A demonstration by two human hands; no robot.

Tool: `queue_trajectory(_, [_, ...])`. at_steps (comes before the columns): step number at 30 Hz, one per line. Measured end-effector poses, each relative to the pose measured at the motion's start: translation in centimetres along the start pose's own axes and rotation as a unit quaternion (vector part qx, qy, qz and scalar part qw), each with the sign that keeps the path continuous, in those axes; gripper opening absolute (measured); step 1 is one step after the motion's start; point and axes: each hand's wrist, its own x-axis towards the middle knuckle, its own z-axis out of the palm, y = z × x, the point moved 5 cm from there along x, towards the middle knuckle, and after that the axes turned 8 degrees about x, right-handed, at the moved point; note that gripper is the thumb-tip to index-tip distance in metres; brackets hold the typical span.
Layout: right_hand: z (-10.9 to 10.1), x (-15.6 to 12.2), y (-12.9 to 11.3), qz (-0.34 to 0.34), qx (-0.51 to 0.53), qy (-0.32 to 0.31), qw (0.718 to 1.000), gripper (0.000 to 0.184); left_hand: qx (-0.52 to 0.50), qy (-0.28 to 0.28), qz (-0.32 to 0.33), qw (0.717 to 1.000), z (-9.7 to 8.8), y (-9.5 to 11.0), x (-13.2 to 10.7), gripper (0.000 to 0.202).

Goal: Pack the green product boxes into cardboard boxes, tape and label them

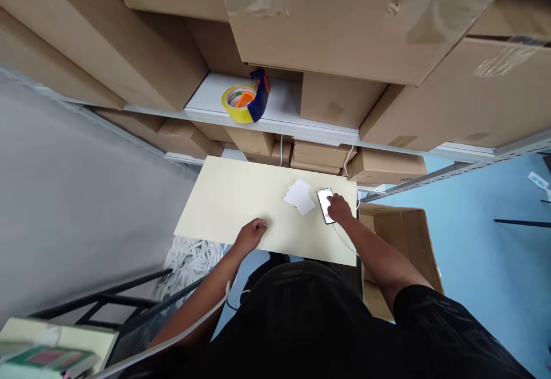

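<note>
A smartphone [325, 200] with a lit, mostly white screen lies on the pale yellow tabletop [228, 195]. My right hand [340, 209] is over its right side, with a finger stretched out to touch the screen; it does not grip the phone. A white cable leads from the phone's lower end toward the table's right edge. Left of the phone lie a few white paper slips [300, 196], overlapping one another. My left hand [251, 236] rests near the table's front edge, fingers curled in, and nothing shows in it.
Above the table, a shelf [284, 109] carries cardboard boxes [344, 23] and a tape dispenser [258, 100] with yellow tape. An open carton [398, 229] stands right of the table. Shredded paper [189, 261] lies at lower left, near a black metal frame [116, 298].
</note>
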Motion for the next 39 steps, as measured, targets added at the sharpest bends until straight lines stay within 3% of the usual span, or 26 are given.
queue_trajectory(5, [-0.6,-2.4,2.1,-0.067,0.084,0.065,0.992,0.05,0.001,0.019,-0.032,0.999,3.6,0.7,-4.2,0.031])
queue_trajectory(8, [-0.1,-5.0,3.8,-0.095,0.142,0.052,0.984,0.046,-0.009,0.031,-0.048,0.998,4.8,1.6,-7.1,0.032])
queue_trajectory(12, [1.1,-8.7,4.5,-0.133,0.16,0.014,0.978,0.042,-0.038,0.07,-0.049,0.996,4.9,1.5,-11.4,0.033])
queue_trajectory(15, [2.0,-10.6,2.9,-0.171,0.152,-0.025,0.973,0.04,-0.063,0.126,-0.062,0.988,4.3,-0.2,-14.9,0.035])
queue_trajectory(19, [3.3,-12.1,-1.7,-0.232,0.143,-0.059,0.96,0.04,-0.11,0.198,-0.095,0.969,3.9,-3.8,-20.2,0.036])
queue_trajectory(26, [7.4,-15.2,-13.5,-0.354,0.118,-0.076,0.925,0.042,-0.23,0.297,-0.141,0.916,4.6,-11.8,-32.0,0.038])
queue_trajectory(34, [17.2,-24.4,-28.3,-0.432,0.088,-0.11,0.891,0.046,-0.295,0.382,-0.21,0.85,6.3,-24.9,-48.1,0.037])
queue_trajectory(39, [24.0,-31.3,-35.2,-0.488,0.063,-0.157,0.856,0.042,-0.273,0.428,-0.287,0.812,4.6,-31.6,-55.0,0.036])
